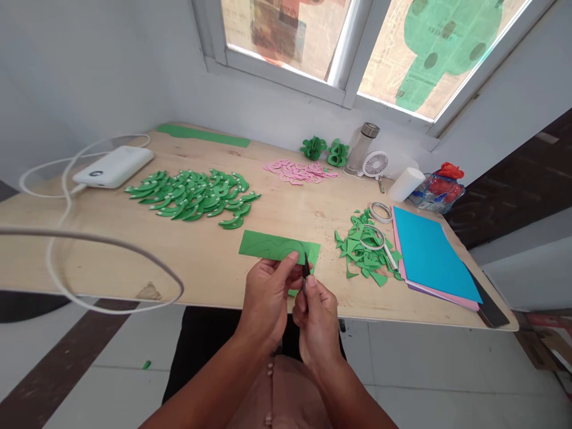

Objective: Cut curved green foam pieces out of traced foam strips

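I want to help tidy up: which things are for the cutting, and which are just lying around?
Cutting, it seems:
scissors, in the right hand
green paper, in the left hand
green scraps
green cut-outs

Probably just lying about:
fan
bottle
white box

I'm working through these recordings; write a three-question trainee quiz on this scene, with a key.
1. Which hand holds the black scissors at the green strip?
2. True or false: the pink pieces lie nearer the window than the green scraps do.
3. Fill in: a small white ____ is between the clear bottle and the white cylinder.

Key: 1. The right hand. 2. True. 3. Fan.
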{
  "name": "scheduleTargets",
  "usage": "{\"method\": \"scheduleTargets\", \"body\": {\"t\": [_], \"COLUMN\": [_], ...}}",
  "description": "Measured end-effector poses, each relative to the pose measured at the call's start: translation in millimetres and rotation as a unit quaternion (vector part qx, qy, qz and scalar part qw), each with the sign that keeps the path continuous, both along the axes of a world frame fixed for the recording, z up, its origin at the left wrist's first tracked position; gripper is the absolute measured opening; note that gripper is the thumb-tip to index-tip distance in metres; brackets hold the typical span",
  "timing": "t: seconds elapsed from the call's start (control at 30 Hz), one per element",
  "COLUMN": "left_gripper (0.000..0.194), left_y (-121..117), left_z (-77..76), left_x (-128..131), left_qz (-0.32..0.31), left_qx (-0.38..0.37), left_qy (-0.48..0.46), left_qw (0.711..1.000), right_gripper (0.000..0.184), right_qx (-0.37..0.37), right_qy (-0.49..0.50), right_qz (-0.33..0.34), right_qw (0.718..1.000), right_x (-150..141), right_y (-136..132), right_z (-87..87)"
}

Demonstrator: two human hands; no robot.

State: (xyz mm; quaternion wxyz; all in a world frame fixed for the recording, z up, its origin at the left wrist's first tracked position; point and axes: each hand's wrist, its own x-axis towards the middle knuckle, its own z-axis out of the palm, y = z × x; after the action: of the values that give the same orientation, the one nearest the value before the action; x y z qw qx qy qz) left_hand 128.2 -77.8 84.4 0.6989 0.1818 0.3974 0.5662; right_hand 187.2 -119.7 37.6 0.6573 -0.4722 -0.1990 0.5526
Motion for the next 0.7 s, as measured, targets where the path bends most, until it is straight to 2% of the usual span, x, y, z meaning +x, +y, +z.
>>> {"method": "scheduleTargets", "body": {"t": [0.7], "left_gripper": [0.021], "left_y": [1.2], "left_z": [1.4], "left_x": [-2.4], "left_qz": [-0.022], "left_qx": [0.013], "left_qy": [0.027], "left_qw": [0.999], "right_gripper": [0.051], "right_qx": [0.005], "right_qy": [-0.001], "right_qz": [-0.001], "right_qw": [1.000], "right_x": [1.7], "right_y": [2.1], "right_z": [6.3]}}
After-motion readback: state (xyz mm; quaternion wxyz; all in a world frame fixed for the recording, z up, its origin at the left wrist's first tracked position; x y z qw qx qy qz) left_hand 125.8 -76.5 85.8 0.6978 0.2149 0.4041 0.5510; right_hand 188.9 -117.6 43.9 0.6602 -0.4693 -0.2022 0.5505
